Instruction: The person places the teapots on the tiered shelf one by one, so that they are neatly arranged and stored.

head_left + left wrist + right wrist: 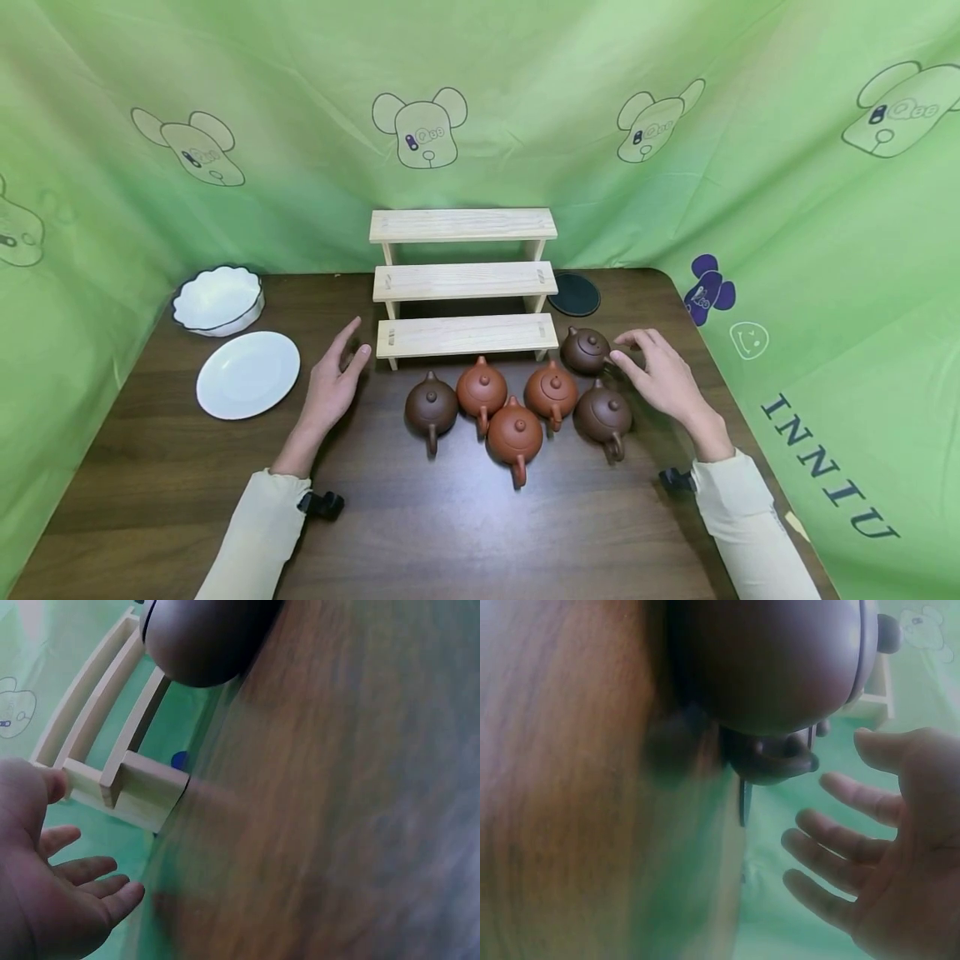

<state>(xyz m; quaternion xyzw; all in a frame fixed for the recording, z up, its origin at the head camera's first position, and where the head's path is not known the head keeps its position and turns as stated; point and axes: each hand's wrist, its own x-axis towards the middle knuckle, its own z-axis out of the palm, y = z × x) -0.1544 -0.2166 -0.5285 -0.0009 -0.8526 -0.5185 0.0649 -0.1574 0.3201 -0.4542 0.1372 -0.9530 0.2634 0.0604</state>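
Note:
My left hand (333, 387) hovers left of the wooden stand, fingers extended and holding nothing; the left wrist view shows its spread fingers (120, 900) too. On the right, my right hand (660, 371) is beside the rear dark brown teapot (586, 350), its relaxed fingers close to that pot's handle and nothing in its grasp. Another dark brown teapot (603, 413) sits just in front, and a third dark brown teapot (431, 407) is at the group's left end. Between them are three reddish-brown teapots (514, 435), handles toward me. All the pots have lids on.
A three-step wooden stand (465, 336) rises behind the teapots. Left of it are a white oval plate (248, 375) and a scalloped white bowl (219, 300) with a dark rim. A dark round mat (576, 295) lies behind right. Green printed cloth (510, 50) surrounds the table.

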